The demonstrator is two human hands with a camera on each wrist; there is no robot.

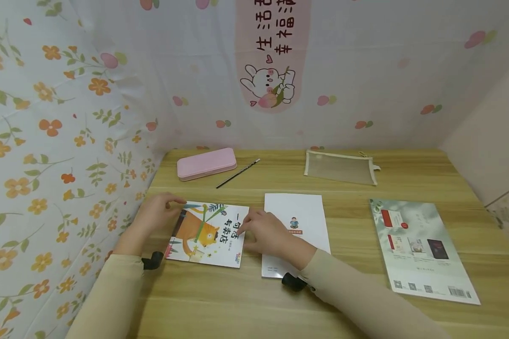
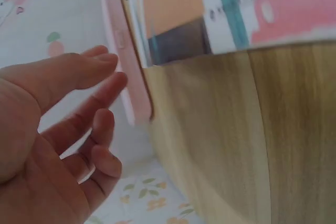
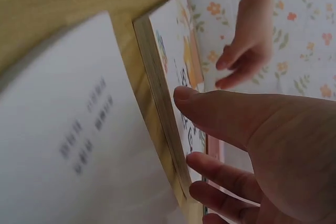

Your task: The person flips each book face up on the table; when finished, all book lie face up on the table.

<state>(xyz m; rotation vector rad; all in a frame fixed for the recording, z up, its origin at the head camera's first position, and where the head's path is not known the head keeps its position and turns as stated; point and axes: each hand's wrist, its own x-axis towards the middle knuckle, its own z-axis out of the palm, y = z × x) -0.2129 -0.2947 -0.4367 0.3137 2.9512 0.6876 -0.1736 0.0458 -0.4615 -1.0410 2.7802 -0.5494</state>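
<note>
I see the picture book, long axis left-to-right, top pointing forward, between left hand and right hand, both with fingers loosely apart.

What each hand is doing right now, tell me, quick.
Left hand: open, fingers loosely bent, holding nothing.
Right hand: open at the orange-animal picture book's right edge, not gripping it; whether it touches, I can't tell.

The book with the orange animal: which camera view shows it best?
The head view: the book shows nearly whole there, seen from above. The left wrist view has only a cropped part of it; the right wrist view shows it at a slant, partly behind the right hand.
</note>
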